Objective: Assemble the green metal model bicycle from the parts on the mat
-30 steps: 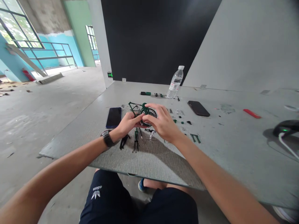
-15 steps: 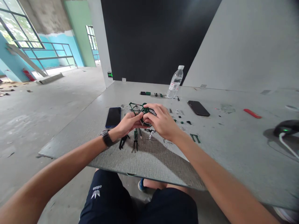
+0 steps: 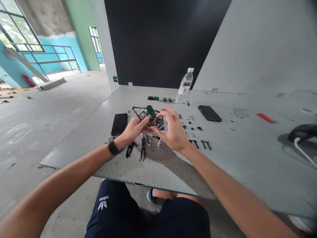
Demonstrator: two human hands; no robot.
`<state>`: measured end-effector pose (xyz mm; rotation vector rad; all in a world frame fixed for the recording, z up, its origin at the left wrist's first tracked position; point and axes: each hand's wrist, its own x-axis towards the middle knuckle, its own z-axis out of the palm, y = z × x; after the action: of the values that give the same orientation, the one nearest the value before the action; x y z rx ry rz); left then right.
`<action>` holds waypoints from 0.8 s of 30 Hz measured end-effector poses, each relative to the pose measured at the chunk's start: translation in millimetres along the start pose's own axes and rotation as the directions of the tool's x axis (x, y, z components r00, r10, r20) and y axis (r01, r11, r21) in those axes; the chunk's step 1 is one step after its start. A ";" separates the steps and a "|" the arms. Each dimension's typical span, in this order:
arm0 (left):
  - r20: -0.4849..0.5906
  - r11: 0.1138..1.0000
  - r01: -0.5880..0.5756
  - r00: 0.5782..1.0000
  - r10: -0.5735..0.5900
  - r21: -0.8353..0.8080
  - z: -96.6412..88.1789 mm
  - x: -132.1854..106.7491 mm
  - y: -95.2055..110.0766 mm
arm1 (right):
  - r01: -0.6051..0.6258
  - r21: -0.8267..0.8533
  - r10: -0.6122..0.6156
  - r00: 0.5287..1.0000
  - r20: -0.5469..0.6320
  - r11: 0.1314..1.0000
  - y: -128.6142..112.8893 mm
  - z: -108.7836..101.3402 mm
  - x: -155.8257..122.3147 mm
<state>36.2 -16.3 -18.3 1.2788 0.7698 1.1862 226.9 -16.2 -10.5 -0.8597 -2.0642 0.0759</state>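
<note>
Green model bike frame (image 3: 148,110) held just above the table (image 3: 235,148), head view.
My left hand (image 3: 132,130) pinches shut on it by the spoked wheel (image 3: 155,122); my right hand (image 3: 173,132) hovers half open beside the wheel, gripping nothing. Best to brace the frame firmly and go lightly on the spokes.

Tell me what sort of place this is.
Probably a bare, unfinished hall used as a makeshift workspace: a rough concrete floor, patchy blue-painted walls beside big windows, and a grey table strewn with small parts around the model bicycle in the left hand.
</note>
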 end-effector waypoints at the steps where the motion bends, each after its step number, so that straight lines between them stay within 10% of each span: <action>1: -0.001 1.000 -0.012 1.000 0.012 0.008 -0.2 0.5 -0.5 | -0.025 0.015 0.025 1.000 -0.007 1.000 1.0 1.7 -0.4; 13: -0.039 0.996 -0.057 0.997 0.059 0.065 -0.3 2.7 -1.3 | -0.036 0.032 0.038 0.998 -0.055 0.999 2.5 -6.8 2.4; 24: -0.027 0.984 -0.033 0.999 0.038 0.173 -0.2 2.7 -3.9 | -0.330 0.204 0.317 0.944 0.095 0.922 3.0 -1.6 1.4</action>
<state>37.6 -13.3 -21.7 1.4251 0.8908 1.1900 229.1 -13.5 -9.6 -1.0626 -1.9062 0.5051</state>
